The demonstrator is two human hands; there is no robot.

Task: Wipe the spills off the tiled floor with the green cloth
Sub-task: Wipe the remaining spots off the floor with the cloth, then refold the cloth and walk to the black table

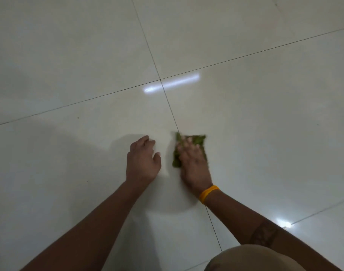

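Green cloth (188,145) lies bunched flat on the tiled floor (265,114), just right of the dark grout line (170,110) that runs away from the person, and partly across it at its far left corner. The right hand (193,163), with a yellow band (208,194) at the wrist, presses down on the cloth palm-first; its fingers (186,146) look spread and laid flat over the fabric rather than pinching it, though blur softens them. The left hand (142,161) rests on the bare tile just beside the cloth, apart from it, fingers loosely curled and slightly parted, holding nothing; it seems to serve as a prop.

No clear puddle shows. A few small dark specks (78,118) dot the tile to the left, and glare from lights hides much of the surface, so what remains is hard to tell. My judgement is that wiping is under way, with the specks on the left not yet reached.

The cloth's long axis runs roughly near-to-far, in line with the right forearm and close to the grout line, its wider end pointing away from the person.
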